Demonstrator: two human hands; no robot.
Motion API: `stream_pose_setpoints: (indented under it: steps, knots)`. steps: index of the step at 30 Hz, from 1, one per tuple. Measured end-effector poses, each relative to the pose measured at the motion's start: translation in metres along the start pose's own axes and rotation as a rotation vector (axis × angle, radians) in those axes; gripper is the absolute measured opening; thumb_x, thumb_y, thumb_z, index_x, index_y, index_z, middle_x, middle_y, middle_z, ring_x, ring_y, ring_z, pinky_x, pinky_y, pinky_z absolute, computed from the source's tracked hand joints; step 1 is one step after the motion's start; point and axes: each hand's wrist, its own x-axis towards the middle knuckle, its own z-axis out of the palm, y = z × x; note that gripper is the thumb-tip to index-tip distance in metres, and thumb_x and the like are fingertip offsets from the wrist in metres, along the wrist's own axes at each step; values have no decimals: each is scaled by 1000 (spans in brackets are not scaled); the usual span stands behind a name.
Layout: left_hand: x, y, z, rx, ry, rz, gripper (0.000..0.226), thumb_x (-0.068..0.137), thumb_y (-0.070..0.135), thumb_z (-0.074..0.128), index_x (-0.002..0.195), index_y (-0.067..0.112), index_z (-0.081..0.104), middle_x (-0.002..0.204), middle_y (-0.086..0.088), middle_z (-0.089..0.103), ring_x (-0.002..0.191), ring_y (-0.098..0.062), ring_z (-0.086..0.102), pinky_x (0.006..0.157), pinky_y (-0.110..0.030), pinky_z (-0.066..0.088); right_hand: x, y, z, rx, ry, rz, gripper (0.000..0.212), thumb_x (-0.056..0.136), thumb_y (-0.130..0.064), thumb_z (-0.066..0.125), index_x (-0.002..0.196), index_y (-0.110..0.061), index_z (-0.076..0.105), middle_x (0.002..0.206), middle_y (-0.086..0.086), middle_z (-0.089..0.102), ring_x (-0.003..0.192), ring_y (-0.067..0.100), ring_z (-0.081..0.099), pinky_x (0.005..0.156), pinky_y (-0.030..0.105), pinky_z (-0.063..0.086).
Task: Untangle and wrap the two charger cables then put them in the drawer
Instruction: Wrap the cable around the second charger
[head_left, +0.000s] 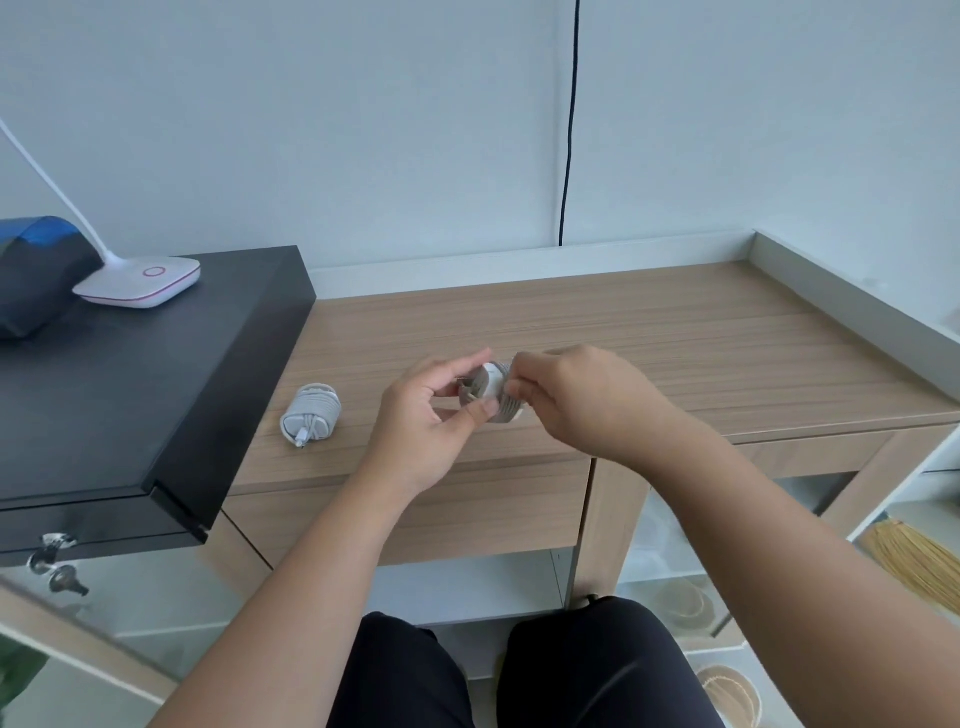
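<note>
One white charger (310, 414) lies on the wooden desk (649, 332), its cable wound round it and the plug end sticking out toward me. A second white charger (493, 391) is held above the desk's middle, its metal prongs facing left. My left hand (423, 421) grips its plug body between thumb and fingers. My right hand (576, 400) pinches the white cable wound round that charger's right side. The shut wooden drawer (415, 512) sits below the desk's front edge, under my forearms.
A black cabinet (130, 389) with keys in its lock stands at the left, carrying a white lamp base (140, 283) and a blue bag (36, 275). A black cord (569, 130) hangs down the wall. Shelves with straw items are at the lower right.
</note>
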Motion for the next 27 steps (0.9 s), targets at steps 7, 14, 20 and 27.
stream_pose_setpoints:
  steps: [7,14,20,27]
  knots:
    - [-5,9,-10,33,-102,27,51,79,6,78,115,40,65,100,17,63,92,4,60,81,-28,56,0,11,6,-8,232,-105,30,92,-45,47,82,-23,64,81,-8,60,66,19,59,48,31,46]
    - [-11,14,-12,-119,-45,32,51,76,-5,77,111,29,64,107,12,69,104,-4,62,79,-30,60,-8,4,27,862,223,272,8,81,-24,75,81,-27,67,105,-8,72,92,1,69,78,26,54]
    - [-9,11,2,-558,153,-58,23,77,12,77,96,25,76,117,2,63,109,-12,63,84,-30,54,-14,-7,27,851,537,74,6,81,-15,74,83,-15,68,105,5,70,105,11,66,69,22,56]
    - [-7,19,3,-826,-186,-545,37,77,28,67,112,15,67,105,-9,71,89,-23,72,70,-30,59,-21,-1,40,640,643,-23,3,79,-5,75,78,-3,73,104,11,71,95,9,67,69,11,50]
